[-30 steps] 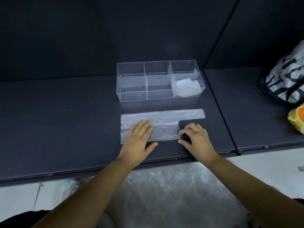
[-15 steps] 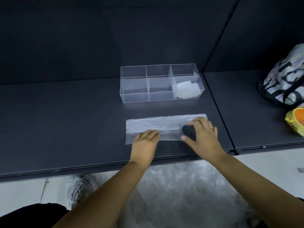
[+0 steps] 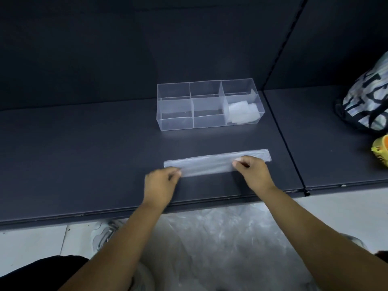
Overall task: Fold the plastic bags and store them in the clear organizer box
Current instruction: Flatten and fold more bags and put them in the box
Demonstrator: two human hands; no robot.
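A clear plastic bag point(image 3: 212, 162), folded into a long narrow strip, lies on the dark shelf point(image 3: 84, 156) near its front edge. My left hand point(image 3: 161, 183) pinches the strip's near edge towards its left end, fingers curled. My right hand point(image 3: 253, 172) grips the strip right of its middle, fingers curled over it. Behind the strip stands the clear organizer box point(image 3: 178, 122) with several compartments. Folded white bags point(image 3: 241, 112) sit in its front right compartment; the other compartments look empty.
A patterned bag point(image 3: 365, 101) and a yellow-orange object point(image 3: 381, 152) sit on the adjoining shelf to the right. A pile of loose clear plastic bags point(image 3: 210, 248) lies below the shelf's front edge, between my arms. A dark back wall rises behind the box.
The bag has gone from a wider sheet to a narrow strip, its near half folded away from me. Both hands moved from pressing flat to gripping the strip with curled fingers.
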